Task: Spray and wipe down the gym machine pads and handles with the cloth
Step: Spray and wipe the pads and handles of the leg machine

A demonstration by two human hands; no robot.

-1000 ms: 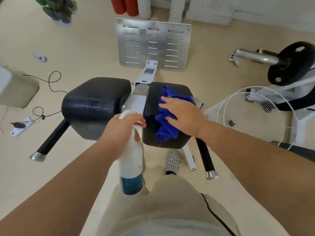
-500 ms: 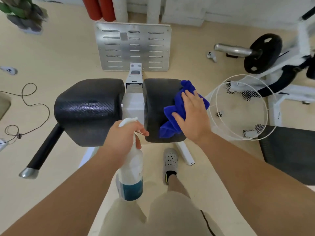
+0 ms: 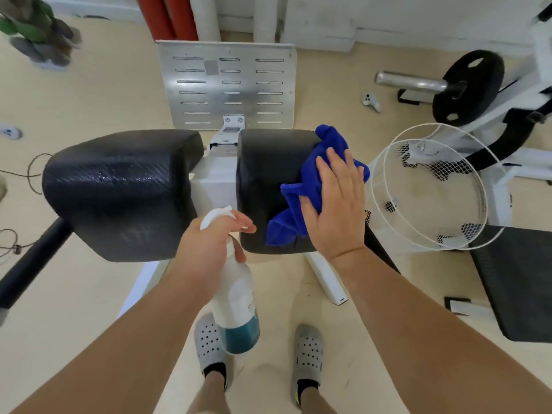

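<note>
Right hand (image 3: 336, 204) covers cloth (image 3: 328, 138); left hand (image 3: 209, 249) hides bottle (image 3: 236, 294) neck.

two black textured machine pads (image 3: 119, 189) (image 3: 263, 174); one crumpled blue cloth (image 3: 331, 138); one white plastic spray bottle (image 3: 236, 294); two bare hands (image 3: 209, 249) (image 3: 337, 210); two grey perforated clogs (image 3: 209, 345) (image 3: 307, 348); one slotted silver metal plate (image 3: 227, 85); one black round weight plate (image 3: 469, 85); one white wire mesh basket (image 3: 448, 171); two red upright cylinders (image 3: 152, 16) (image 3: 183, 16)

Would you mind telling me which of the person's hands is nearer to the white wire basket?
Right. The right hand presses the blue cloth on the right pad, just beside the wire basket; the left hand grips the spray bottle beyond that pad.
</note>
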